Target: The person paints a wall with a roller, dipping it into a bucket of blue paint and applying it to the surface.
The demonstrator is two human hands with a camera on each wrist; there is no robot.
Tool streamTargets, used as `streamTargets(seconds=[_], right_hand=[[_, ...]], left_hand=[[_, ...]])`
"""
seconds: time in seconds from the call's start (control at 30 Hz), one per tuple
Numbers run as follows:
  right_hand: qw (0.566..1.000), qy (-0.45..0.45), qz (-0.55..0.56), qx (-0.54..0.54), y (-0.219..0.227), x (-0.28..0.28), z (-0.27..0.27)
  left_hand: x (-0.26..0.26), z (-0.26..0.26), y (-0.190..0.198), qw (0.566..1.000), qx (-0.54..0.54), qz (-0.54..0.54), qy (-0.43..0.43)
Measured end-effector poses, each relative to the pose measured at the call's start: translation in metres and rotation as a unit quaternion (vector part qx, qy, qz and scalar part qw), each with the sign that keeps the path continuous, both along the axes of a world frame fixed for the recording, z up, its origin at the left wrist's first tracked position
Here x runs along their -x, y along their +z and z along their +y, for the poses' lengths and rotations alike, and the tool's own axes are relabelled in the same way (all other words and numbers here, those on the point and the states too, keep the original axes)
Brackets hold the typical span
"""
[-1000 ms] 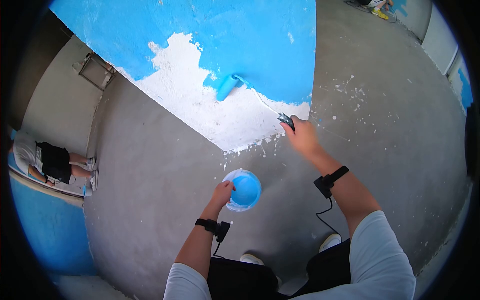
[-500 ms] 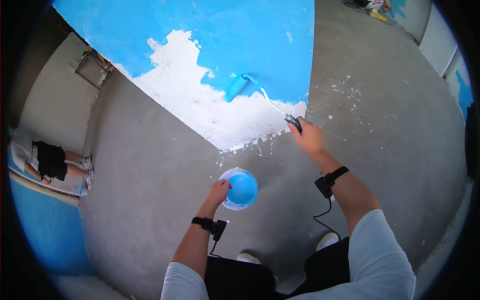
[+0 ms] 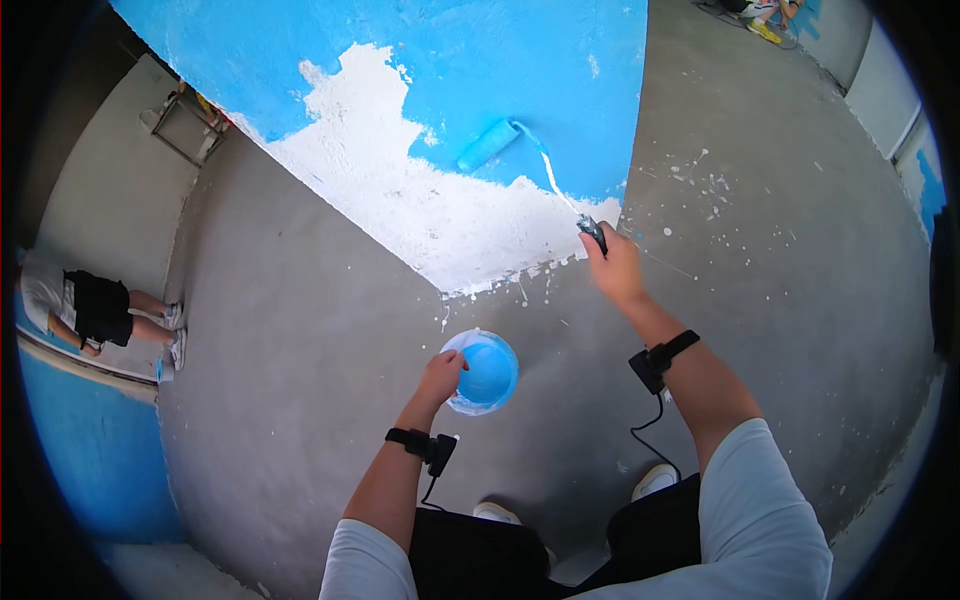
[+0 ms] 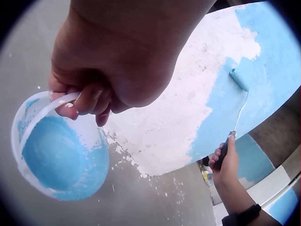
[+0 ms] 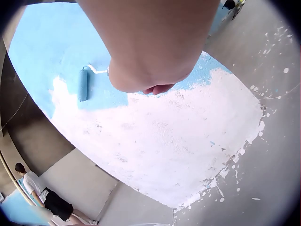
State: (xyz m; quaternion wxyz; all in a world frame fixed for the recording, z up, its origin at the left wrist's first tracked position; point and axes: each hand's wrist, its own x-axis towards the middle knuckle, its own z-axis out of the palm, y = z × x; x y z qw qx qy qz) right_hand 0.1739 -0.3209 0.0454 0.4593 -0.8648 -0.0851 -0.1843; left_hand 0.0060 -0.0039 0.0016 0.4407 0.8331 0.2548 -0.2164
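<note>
My right hand (image 3: 617, 268) grips the dark handle of a paint roller (image 3: 488, 146). Its blue sleeve lies against the wall (image 3: 400, 220), on the blue part just above the white lower area. From my left hand (image 3: 440, 378) hangs a white bucket (image 4: 21, 127), its handle hooked in the curled fingers. Blue paint (image 4: 54, 150) covers the bottom and much of the inner side of the bucket. White specks dot the left fingertips (image 4: 70, 112). In the right wrist view the roller's handle is hidden behind my hand.
White splatters (image 3: 705, 185) mark the grey floor (image 3: 320, 400) along the wall's foot and to the right. A person (image 3: 100, 305) in black shorts stands at the left; another (image 3: 765, 15) is low at the far top right. A metal frame (image 3: 190, 130) stands at the upper left.
The roller has moved up and to the right over the wall, from the white edge onto blue. The left hand still holds the bucket in about the same place.
</note>
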Motion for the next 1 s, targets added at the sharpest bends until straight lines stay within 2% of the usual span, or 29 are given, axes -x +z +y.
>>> streamTargets(seconds=[0.07,0.17,0.33,0.5,0.6,0.7,0.77,1.0], right_hand=[[1.000,-0.005,-0.007,0.015,-0.022,-0.002,-0.014],[0.999,-0.013,-0.009,0.046,-0.026,0.001,-0.023],[0.994,-0.010,0.025,0.105,0.013,0.006,-0.012],[0.992,0.050,0.020,0.113,0.054,0.004,0.012],[0.989,0.047,-0.017,0.137,0.046,-0.002,0.008],[0.983,0.052,-0.016,0.176,0.014,-0.003,-0.004],[0.986,0.045,-0.014,0.162,-0.004,0.001,-0.014],[0.989,0.040,-0.036,0.140,0.020,0.007,-0.015]], left_hand=[[0.001,0.002,-0.001,1.000,-0.003,-0.003,-0.004],[0.003,0.004,-0.002,1.000,-0.004,-0.003,-0.005],[0.000,0.001,-0.001,1.000,-0.002,-0.002,-0.004],[0.001,0.001,0.001,1.000,-0.009,-0.003,-0.007],[0.001,0.003,-0.002,1.000,-0.005,0.006,-0.002],[0.003,0.003,-0.001,1.000,-0.012,0.002,-0.002],[0.004,0.004,-0.001,1.000,-0.015,-0.001,-0.011],[0.004,0.004,-0.004,1.000,-0.015,-0.003,-0.017]])
